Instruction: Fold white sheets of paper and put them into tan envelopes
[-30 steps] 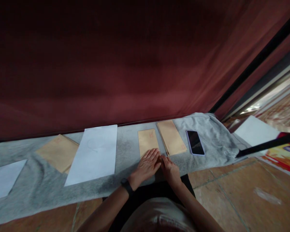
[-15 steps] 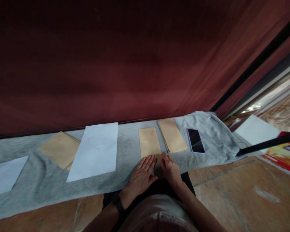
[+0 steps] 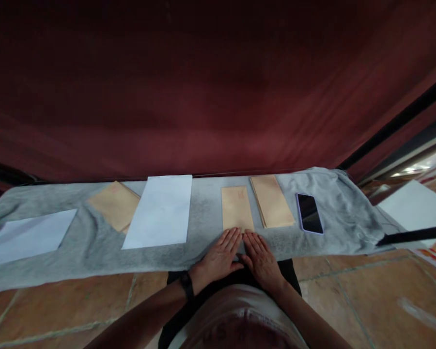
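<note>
A single brown paper envelope (image 3: 237, 208) lies on the grey cloth in front of me, a faint reddish print near its top right corner. My left hand (image 3: 221, 254) rests flat on its near end, fingers stretched out. Beside it my right hand (image 3: 262, 259) lies flat too, fingertips on the same end of the envelope. The two hands almost meet and cover the envelope's near edge. Just right of it is a stack of brown envelopes (image 3: 273, 201), touched by neither hand.
White paper (image 3: 158, 213) lies left of the envelope, partly over more brown envelopes (image 3: 116, 206). Another white sheet (image 3: 31, 236) is at far left. A phone (image 3: 310, 213) lies right on the grey cloth (image 3: 203, 198). A dark red curtain (image 3: 203, 106) hangs behind.
My right hand has gone from curled fingers at the envelope's near end to lying flat on it. My left hand stays flat there. The view has shifted left.
</note>
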Demonstrator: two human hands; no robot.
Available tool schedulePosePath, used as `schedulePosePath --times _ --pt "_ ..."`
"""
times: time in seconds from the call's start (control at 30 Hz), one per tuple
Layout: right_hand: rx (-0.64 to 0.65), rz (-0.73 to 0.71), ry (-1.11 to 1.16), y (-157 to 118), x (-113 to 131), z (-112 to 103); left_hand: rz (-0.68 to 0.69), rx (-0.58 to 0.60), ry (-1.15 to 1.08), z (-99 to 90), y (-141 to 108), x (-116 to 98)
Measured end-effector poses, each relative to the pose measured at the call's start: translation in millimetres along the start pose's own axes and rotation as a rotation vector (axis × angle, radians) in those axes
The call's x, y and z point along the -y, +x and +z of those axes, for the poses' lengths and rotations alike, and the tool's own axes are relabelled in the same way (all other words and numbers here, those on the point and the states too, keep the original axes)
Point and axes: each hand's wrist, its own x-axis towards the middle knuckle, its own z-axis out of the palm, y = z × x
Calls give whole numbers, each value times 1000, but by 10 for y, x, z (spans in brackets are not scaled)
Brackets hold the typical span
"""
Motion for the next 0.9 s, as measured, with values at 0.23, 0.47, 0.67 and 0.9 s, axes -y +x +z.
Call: schedulePosePath --times 0.23,0.47,0.67,0.9 --pt "-46 36 -16 -62 -74 48 38 49 42 -4 -76 30" --pt "-46 69 -28 -131 -118 64 1 104 -32 -89 -122 83" --pt "-40 88 5 -131 -146 36 7 120 -25 -99 -142 91" --pt "32 -43 148 120 43 45 0 113 -23 -86 -146 82"
